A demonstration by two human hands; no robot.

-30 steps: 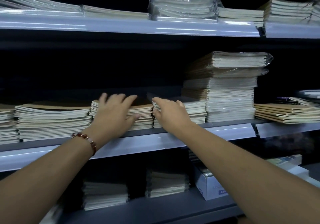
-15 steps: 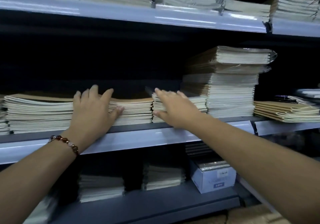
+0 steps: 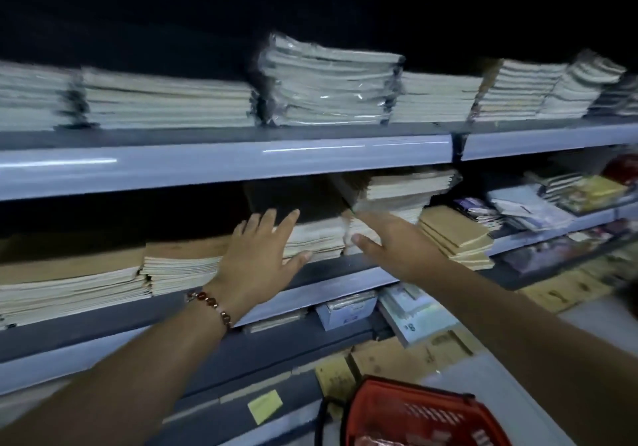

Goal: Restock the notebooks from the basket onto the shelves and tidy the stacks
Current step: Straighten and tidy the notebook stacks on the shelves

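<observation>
The left hand (image 3: 257,259) had been shifted rightward onto the middle notebook stack (image 3: 312,238), flat-fingered; the right hand (image 3: 397,242), also flat-fingered, was pressed alongside. Squaring seemed nearly finished; the basket (image 3: 414,414) was on the floor.

— What are your hands feeling there?

— My left hand (image 3: 257,262) is lying on matt paper: the notebook stack (image 3: 312,238) is showing soft cream page edges. My right hand (image 3: 397,245) is touching the same dull paper beside it.

— And the shelf?

— The shelf edge (image 3: 221,166) is looking like smooth grey painted metal, and it is catching glossy streaks of light.

— Anything shiny above?

— The wrapped bundle (image 3: 328,83) is glinting in clear, crinkled plastic film. The tan notebooks (image 3: 455,235) are showing matt kraft-paper covers.

— Below you?

— The red basket (image 3: 411,414) is looking like moulded plastic with a slight sheen. My bracelet (image 3: 210,304) is showing polished beads.
</observation>
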